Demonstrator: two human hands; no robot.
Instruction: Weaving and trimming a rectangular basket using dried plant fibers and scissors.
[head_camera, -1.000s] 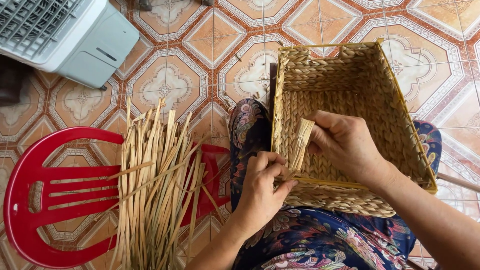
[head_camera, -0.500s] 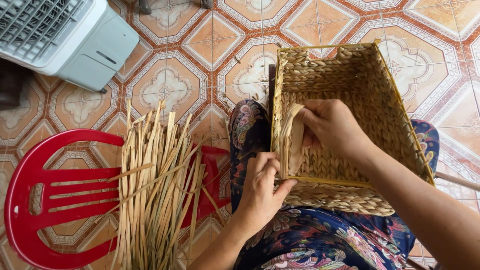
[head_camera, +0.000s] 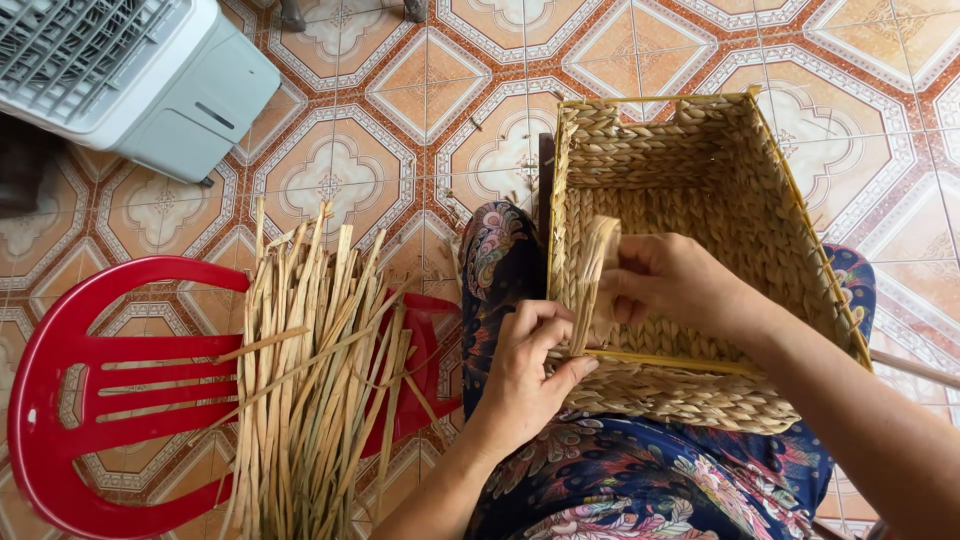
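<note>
The basket sits on the person's lap, tilted so its open mouth faces up toward the camera, with its long side running away from the body toward the tiled floor. A flat dried strand arches over the near left rim, running roughly up and down along the basket's inner wall. The right hand reaches in from the right, fingers curled together and pinching the top of the strand's loop. The left hand comes up from below, thumb and fingers closed on the lower end of the strand right at the near rim. Just to the left, a bundle of loose strands lies across a red plastic chair, pointing mostly away from the body. A white fan unit stands in the top left corner, well clear of both hands.
</note>
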